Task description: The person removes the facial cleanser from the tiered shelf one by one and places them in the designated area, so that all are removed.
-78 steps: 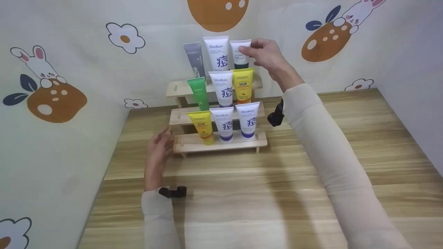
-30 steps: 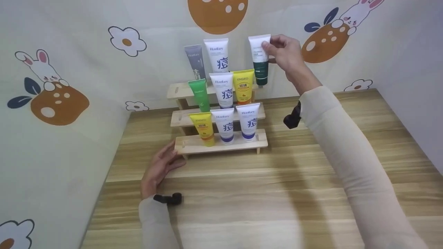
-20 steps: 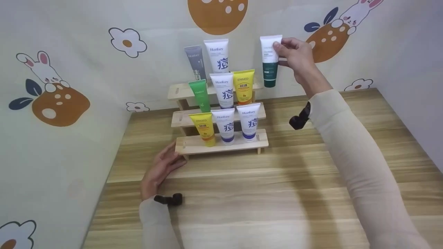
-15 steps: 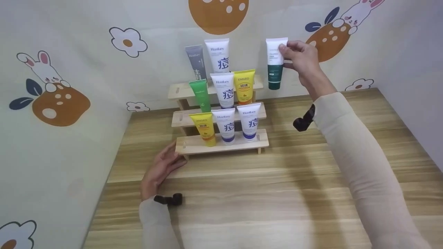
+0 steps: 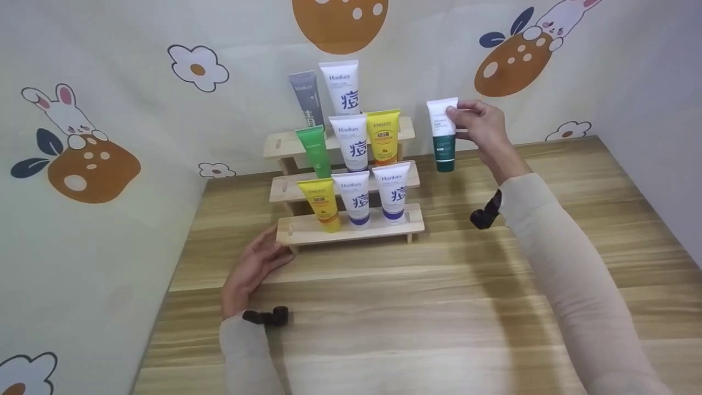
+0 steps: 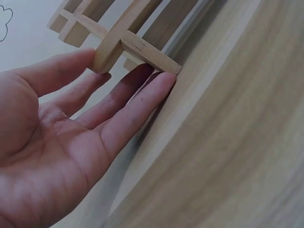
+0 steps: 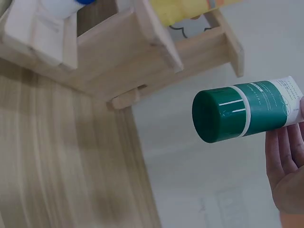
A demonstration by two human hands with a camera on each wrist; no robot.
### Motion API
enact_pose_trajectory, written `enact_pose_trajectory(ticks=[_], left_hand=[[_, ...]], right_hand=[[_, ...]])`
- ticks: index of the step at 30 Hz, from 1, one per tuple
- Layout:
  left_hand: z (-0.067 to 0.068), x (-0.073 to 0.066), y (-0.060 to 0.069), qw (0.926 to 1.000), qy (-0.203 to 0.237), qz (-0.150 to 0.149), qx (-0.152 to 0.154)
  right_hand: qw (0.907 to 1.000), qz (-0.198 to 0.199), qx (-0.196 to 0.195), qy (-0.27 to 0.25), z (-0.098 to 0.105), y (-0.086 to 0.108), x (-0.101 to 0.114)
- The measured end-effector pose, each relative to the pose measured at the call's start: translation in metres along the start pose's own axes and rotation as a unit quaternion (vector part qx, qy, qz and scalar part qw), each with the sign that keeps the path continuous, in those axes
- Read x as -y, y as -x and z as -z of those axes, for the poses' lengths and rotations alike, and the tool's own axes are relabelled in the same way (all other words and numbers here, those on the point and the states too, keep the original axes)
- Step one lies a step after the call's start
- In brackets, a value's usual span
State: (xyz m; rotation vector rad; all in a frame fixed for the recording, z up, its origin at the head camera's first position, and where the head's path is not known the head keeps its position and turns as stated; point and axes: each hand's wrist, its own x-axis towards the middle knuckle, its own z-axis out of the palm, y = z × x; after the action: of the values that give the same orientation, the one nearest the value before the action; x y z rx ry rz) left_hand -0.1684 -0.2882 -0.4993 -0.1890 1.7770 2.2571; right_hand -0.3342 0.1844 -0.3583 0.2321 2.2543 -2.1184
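My right hand (image 5: 485,129) pinches a white squeeze tube with a dark green lower part (image 5: 444,145) near its top, thumb in front. The tube hangs upright in the air, to the right of a three-tier wooden display rack (image 5: 296,225). In the right wrist view its green cap (image 7: 206,116) faces the camera. My left hand (image 5: 255,266) is at the rack's lower left end. Seen from the left wrist, fairly straight fingers (image 6: 135,107) touch the rack's end and its foot.
Top tier: a grey tube (image 5: 307,99) and a white tube (image 5: 341,88). Middle: a green tube (image 5: 315,151), a white one (image 5: 351,142) and a yellow one (image 5: 384,137). Bottom: a yellow tube (image 5: 322,206) and two white ones. A patterned wall sheet (image 5: 247,109) stands behind the wood-grain table (image 5: 373,307).
My right hand has lifted the white and green tube off the top tier's right end, carried it right, then lowered it. My left hand has shifted slightly down and now touches the rack.
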Motion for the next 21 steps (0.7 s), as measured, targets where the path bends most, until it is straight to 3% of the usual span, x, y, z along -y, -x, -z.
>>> enact_pose_trajectory(ticks=[11, 21], left_hand=[[0.001, 0.000, 0.002, 0.9992, -0.039, 0.012, 0.000], [-0.003, -0.003, 0.001, 0.9992, -0.029, 0.023, -0.014]], right_hand=[[0.9987, -0.034, -0.001, 0.039, 0.008, -0.013, -0.038], [0.9946, -0.080, 0.003, 0.066, 0.007, -0.019, -0.064]])
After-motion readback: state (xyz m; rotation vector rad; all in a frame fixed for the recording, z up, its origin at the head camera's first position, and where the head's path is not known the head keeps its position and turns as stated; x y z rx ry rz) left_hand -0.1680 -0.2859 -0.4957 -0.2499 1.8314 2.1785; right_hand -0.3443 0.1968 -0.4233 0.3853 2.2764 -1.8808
